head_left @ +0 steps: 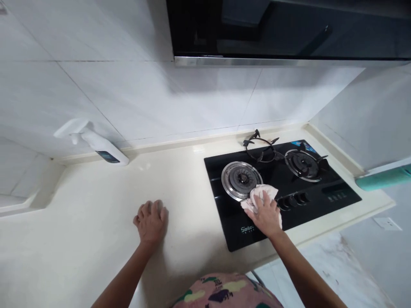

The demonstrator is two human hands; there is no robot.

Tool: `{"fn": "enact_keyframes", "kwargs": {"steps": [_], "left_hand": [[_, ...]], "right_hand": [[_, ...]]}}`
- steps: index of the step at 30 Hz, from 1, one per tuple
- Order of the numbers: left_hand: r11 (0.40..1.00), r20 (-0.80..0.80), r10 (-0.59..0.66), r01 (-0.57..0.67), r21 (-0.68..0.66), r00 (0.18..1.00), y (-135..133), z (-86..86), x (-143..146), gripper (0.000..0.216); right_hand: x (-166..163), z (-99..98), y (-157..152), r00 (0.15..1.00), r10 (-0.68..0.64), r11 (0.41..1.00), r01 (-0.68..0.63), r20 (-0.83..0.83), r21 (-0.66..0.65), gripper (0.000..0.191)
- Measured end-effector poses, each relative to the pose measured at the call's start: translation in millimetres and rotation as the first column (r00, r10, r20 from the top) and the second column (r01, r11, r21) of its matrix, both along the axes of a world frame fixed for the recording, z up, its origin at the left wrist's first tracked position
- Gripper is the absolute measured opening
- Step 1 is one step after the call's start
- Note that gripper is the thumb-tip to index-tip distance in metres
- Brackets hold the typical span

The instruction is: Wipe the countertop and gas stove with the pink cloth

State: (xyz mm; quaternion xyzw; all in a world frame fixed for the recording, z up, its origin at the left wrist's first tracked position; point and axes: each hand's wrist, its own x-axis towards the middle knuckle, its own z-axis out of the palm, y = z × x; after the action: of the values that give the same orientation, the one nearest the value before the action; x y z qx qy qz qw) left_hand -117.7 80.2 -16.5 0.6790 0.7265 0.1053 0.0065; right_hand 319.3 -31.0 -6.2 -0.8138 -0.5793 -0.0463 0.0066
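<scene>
I see R hand (266, 214) covering approx half the crumpled white cloth (262, 191), fingers clamped on it, on the glossy black glass hob (321, 203) by the round steel burner (241, 179), near-left. Logo partly hidden by wrist. L hand (151, 220) half-curled, empty, resting on smooth cream counter (96, 222).

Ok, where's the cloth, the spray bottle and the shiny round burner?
cloth (263, 191): head view, on its white bunched top edge.
spray bottle (96, 143): head view, on the middle of its white body.
shiny burner (241, 179): head view, on its dark centre.
</scene>
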Motion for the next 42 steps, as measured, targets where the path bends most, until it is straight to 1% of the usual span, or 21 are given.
{"fn": "enact_keyframes", "kwargs": {"steps": [3,5,7,9,12,14,16,18,20,21,23,25,26,28,29,31,34,37,39,42], "left_hand": [[1.000,0.000,-0.002,0.002,0.002,1.000,-0.7,-0.5,0.5,0.048],[1.000,0.003,-0.003,0.003,-0.002,1.000,-1.0,-0.7,0.6,0.048],[1.000,0.005,-0.002,0.002,-0.006,1.000,-1.4,-0.5,0.4,0.049],[1.000,0.006,-0.004,0.004,-0.013,1.000,-1.8,-0.1,0.0,0.049],[1.000,0.005,-0.005,0.006,-0.026,1.000,-2.3,-0.3,-0.7,0.049],[1.000,0.000,-0.001,0.001,-0.025,1.000,-2.5,-1.5,-1.3,0.049],[1.000,-0.012,0.006,-0.006,-0.016,1.000,-2.5,-3.4,-2.0,0.049],[1.000,-0.023,0.008,-0.008,-0.008,1.000,-2.5,-5.4,-2.9,0.050],[1.000,-0.024,0.010,-0.010,-0.010,1.000,-2.5,-6.2,-3.4,0.049],[1.000,-0.020,0.013,-0.013,-0.013,1.000,-2.7,-6.1,-3.5,0.049],[1.000,-0.008,0.018,-0.018,-0.017,1.000,-3.1,-4.6,-2.9,0.048],[1.000,-0.003,0.019,-0.019,-0.016,1.000,-3.6,-2.6,-1.9,0.047],[1.000,-0.005,0.018,-0.018,-0.015,1.000,-3.8,-1.8,-1.4,0.047],[1.000,-0.009,0.019,-0.019,-0.015,1.000,-4.1,-1.0,-0.9,0.046],[1.000,-0.010,0.021,-0.022,-0.016,1.000,-4.1,-1.0,-0.9,0.046],[0.999,-0.008,0.024,-0.025,-0.022,1.000,-3.9,-1.6,-1.2,0.046],[0.999,-0.004,0.027,-0.027,-0.019,1.000,-3.4,-2.0,-1.4,0.046],[1.000,-0.006,0.024,-0.024,-0.007,1.000,-2.9,-0.5,-0.7,0.045],[1.000,-0.007,0.019,-0.019,-0.014,1.000,-2.8,1.1,-0.1,0.046],[1.000,-0.011,0.012,-0.012,-0.018,1.000,-2.7,2.6,0.5,0.046]], "right_hand": [[-24.1,-1.2,-7.3,0.994,0.101,0.993,-0.098,-0.051,0.060,0.044],[-41.6,-0.1,-3.6,0.981,0.165,0.983,-0.156,-0.098,0.097,0.036],[-59.7,1.5,5.5,0.964,0.229,0.970,-0.213,-0.139,0.121,0.033],[-77.4,2.5,19.3,0.940,0.295,0.952,-0.273,-0.173,0.142,0.033],[-100.4,0.3,47.7,0.900,0.384,0.918,-0.346,-0.209,0.194,0.033],[-111.3,-3.3,71.5,0.877,0.423,0.897,-0.370,-0.229,0.241,0.034],[-116.3,-5.5,99.6,0.856,0.441,0.883,-0.361,-0.268,0.300,0.034],[-113.3,-2.0,132.0,0.847,0.423,0.883,-0.304,-0.323,0.359,0.034],[-101.4,9.1,167.3,0.857,0.363,0.898,-0.218,-0.365,0.382,0.036],[-92.7,16.9,185.0,0.871,0.317,0.912,-0.172,-0.375,0.372,0.039],[-73.8,32.9,218.0,0.906,0.187,0.952,-0.072,-0.380,0.298,0.046],[-59.9,44.0,244.0,0.929,0.034,0.985,0.032,-0.369,0.172,0.051],[-57.3,46.3,252.9,0.933,-0.023,0.991,0.068,-0.359,0.115,0.052],[-62.3,44.6,261.3,0.938,-0.071,0.995,0.092,-0.339,0.047,0.050],[-69.5,41.3,260.7,0.942,-0.063,0.996,0.081,-0.330,0.041,0.048],[-89.1,32.7,250.4,0.952,-0.003,0.997,0.025,-0.306,0.066,0.046],[-116.7,20.7,217.1,0.953,0.160,0.983,-0.132,-0.258,0.124,0.046],[-127.6,11.5,168.9,0.929,0.295,0.951,-0.264,-0.223,0.160,0.045],[-125.4,6.0,131.9,0.920,0.335,0.937,-0.302,-0.204,0.177,0.044],[-112.4,-1.0,73.9,0.913,0.364,0.925,-0.330,-0.185,0.189,0.041]]}}
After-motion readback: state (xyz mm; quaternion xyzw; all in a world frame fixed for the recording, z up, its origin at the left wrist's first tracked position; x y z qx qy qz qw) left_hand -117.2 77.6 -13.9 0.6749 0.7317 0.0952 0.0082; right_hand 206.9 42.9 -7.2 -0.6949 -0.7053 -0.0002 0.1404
